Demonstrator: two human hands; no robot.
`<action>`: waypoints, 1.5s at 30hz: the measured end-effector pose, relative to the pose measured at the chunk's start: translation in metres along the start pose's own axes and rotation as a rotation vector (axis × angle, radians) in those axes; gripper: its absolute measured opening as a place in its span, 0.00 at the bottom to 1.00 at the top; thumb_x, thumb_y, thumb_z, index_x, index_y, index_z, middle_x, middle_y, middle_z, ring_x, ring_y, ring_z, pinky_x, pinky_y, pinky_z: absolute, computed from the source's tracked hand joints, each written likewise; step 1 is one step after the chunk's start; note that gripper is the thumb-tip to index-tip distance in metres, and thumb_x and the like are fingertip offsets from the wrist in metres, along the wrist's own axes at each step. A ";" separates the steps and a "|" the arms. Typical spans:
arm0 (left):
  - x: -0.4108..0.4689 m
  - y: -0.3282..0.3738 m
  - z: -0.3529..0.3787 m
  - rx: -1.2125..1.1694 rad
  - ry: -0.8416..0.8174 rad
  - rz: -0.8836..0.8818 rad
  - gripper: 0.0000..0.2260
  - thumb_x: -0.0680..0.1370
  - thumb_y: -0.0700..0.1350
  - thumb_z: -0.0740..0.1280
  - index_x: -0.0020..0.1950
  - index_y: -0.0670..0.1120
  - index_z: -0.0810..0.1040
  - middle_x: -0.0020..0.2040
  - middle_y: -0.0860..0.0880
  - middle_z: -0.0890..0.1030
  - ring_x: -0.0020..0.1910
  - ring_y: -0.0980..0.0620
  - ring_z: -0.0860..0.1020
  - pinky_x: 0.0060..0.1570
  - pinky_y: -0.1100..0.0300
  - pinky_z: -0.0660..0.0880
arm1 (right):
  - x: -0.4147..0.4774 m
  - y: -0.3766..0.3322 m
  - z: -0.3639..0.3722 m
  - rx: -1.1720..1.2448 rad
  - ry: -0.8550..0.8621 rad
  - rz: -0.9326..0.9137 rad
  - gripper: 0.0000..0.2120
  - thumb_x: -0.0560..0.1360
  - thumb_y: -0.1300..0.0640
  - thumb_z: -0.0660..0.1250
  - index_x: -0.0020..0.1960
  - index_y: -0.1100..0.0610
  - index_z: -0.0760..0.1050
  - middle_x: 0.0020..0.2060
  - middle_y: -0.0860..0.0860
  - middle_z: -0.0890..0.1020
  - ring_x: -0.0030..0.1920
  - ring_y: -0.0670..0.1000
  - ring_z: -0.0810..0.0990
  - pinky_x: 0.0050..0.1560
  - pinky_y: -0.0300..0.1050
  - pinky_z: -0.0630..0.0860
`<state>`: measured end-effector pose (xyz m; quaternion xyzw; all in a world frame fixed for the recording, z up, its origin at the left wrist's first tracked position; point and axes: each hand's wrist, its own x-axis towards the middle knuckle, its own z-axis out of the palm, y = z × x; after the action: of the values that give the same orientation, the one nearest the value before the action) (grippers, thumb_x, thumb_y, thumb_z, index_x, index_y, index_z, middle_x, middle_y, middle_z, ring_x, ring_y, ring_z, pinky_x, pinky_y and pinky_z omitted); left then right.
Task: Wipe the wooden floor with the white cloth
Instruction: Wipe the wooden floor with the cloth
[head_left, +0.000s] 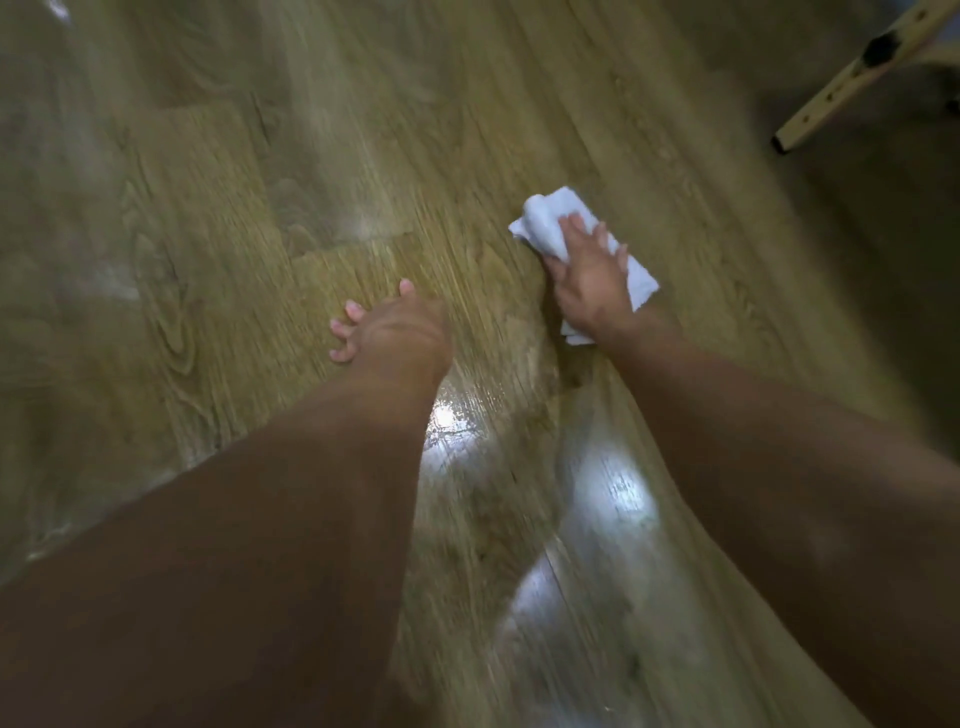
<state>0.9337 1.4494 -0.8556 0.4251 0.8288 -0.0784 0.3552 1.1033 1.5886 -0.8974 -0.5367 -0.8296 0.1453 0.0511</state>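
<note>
The wooden floor (218, 218) fills the view, blurred by motion, with shiny wet patches near me. A folded white cloth (545, 213) lies on the floor at centre right. My right hand (587, 275) presses flat on top of the cloth with its fingers spread and straight. My left hand (389, 322) rests on the bare floor to the left of the cloth, fingers spread out, propping me up. About a hand's width of floor separates the two hands.
A pale wooden furniture leg (852, 73) with dark holes slants down at the top right, its foot on the floor. Bright light reflections (618, 488) gleam on the boards between my forearms.
</note>
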 end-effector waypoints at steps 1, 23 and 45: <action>-0.004 0.002 -0.002 0.044 -0.002 0.003 0.35 0.75 0.40 0.67 0.77 0.43 0.53 0.75 0.34 0.54 0.72 0.28 0.55 0.64 0.29 0.61 | -0.008 -0.001 -0.005 0.019 -0.033 -0.079 0.24 0.81 0.55 0.55 0.76 0.57 0.57 0.76 0.53 0.60 0.76 0.59 0.53 0.74 0.61 0.45; -0.004 0.024 -0.007 0.381 -0.114 -0.029 0.52 0.67 0.41 0.77 0.76 0.37 0.40 0.75 0.33 0.37 0.73 0.28 0.45 0.66 0.37 0.61 | -0.108 0.127 -0.045 -0.103 0.000 -0.072 0.24 0.80 0.54 0.54 0.75 0.58 0.62 0.74 0.55 0.66 0.75 0.59 0.61 0.74 0.61 0.55; -0.024 0.068 0.006 0.556 -0.193 0.192 0.68 0.58 0.54 0.81 0.72 0.44 0.26 0.72 0.38 0.26 0.71 0.24 0.40 0.66 0.31 0.59 | -0.093 0.097 -0.027 0.027 0.099 0.426 0.25 0.82 0.53 0.52 0.77 0.57 0.53 0.77 0.52 0.57 0.77 0.57 0.50 0.75 0.58 0.45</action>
<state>0.9982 1.4735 -0.8326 0.5729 0.6942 -0.3083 0.3080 1.2337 1.5469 -0.8938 -0.7055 -0.6921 0.1371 0.0670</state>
